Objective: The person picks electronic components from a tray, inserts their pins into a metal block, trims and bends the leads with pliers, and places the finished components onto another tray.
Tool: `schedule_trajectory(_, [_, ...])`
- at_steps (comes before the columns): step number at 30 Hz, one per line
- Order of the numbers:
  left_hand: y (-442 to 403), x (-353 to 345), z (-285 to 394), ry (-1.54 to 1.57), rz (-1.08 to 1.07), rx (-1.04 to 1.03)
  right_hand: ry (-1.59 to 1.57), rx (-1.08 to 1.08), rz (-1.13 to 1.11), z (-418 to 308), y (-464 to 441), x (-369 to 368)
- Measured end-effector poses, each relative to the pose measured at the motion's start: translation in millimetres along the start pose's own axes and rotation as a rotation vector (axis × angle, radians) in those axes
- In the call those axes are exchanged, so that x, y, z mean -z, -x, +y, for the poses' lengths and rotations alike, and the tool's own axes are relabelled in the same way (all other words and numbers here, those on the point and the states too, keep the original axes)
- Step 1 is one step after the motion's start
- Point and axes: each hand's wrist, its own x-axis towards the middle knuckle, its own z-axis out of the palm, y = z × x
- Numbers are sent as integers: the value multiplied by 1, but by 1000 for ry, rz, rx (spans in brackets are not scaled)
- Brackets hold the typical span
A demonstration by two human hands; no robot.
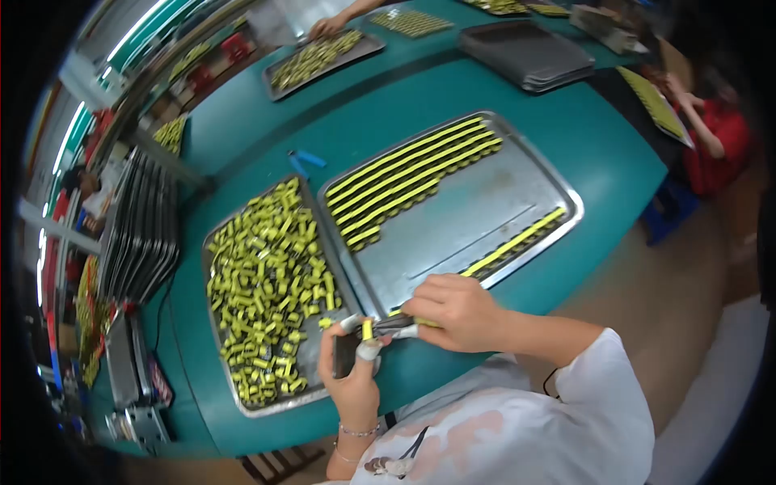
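My left hand (353, 376) has white tape on its fingertips and pinches a small yellow-and-black part (368, 330) between thumb and finger. My right hand (457, 314) is closed around what look like pliers (394, 322), their dark metal jaws at the small part. Beside my left hand is a metal tray (311, 394) heaped with loose yellow-and-black parts (271, 283). Beyond my right hand, a second metal tray (477, 214) holds similar parts in neat rows (412, 174) along its far side, plus one row (517, 242) along its near edge.
Blue-handled pliers (307, 159) lie on the green table (242, 141) behind the trays. Stacked trays stand at the left (141, 230) and far right (525, 52). Another person's hand (327, 27) is at a far tray (323, 65); a person in red (719, 153) sits at the right.
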Motion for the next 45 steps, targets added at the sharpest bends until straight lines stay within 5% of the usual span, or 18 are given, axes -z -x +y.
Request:
schedule_trajectory(18, [8, -3, 4, 185, -252, 121, -906, -222, -255, -9, -4, 5])
schedule_trajectory(22, [7, 0, -1, 72, -126, 51, -1011, -290, -170, -17, 2, 2])
schedule_trajectory(25, [1, 5, -4, 470, -5, 86, -1127, -500, -127, -21, 8, 2])
schedule_trajectory(29, [-1, -1, -6, 732, -46, 34, -972, -494, -74, -29, -2, 0])
schedule_trajectory(35, [-3, -9, -3, 607, -215, -11, -633, -278, -27, -34, -12, -11])
schedule_trajectory(45, [-8, -14, -8, 405, -162, -43, -462, -178, -26, -37, -10, -14])
